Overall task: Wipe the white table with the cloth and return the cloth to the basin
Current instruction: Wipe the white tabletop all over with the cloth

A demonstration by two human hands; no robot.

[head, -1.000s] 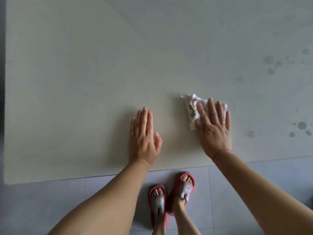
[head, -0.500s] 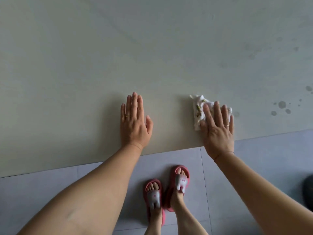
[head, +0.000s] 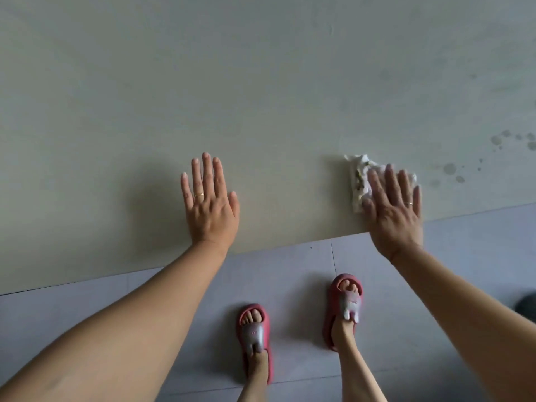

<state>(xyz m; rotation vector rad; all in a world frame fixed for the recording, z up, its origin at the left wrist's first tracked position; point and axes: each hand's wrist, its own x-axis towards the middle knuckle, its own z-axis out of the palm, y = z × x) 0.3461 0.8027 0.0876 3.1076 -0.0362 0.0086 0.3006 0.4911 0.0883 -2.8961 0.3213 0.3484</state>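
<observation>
White table (head: 261, 97), possibly wet spots (head: 450, 168); grey tile floor (head: 290, 285) below.

The table (head: 261, 82) is off-white, with grey round spots (head: 449, 168) at the right. The cloth (head: 359, 178) is white with small yellow-green marks. The floor (head: 290, 285) is pale grey-lilac tile. The slippers (head: 255, 338) are dark pink with grey straps. Both rings (head: 199, 194) are gold.

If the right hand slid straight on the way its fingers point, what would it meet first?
Apart from the cloth already under the right hand, only bare white table lies ahead; the dark spots sit off to its right.
</observation>
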